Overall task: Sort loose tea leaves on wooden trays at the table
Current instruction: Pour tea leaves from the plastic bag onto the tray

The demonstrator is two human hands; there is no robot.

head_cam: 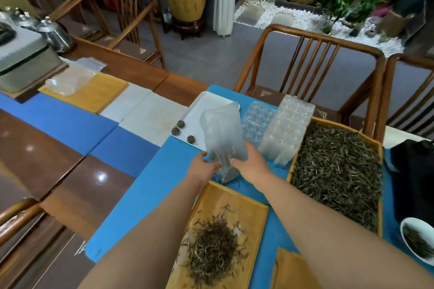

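The left hand [203, 166] and the right hand [251, 164] both grip the lower part of a clear plastic bag [222, 134], held upright between them. Just nearer than the hands lies the small wooden tray [253, 216] with a heap of tea leaves [211, 248]; right of the right hand sits the large tray [378, 195], full of leaves, on the bench [145, 195].

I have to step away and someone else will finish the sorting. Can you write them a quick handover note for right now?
Left hand and right hand both hold a clear plastic bag upright over the blue mat.
Small tray nearest you: a modest pile of sorted leaves.
Large tray on the right: still full of loose leaves.
Left to do: most of the sorting.
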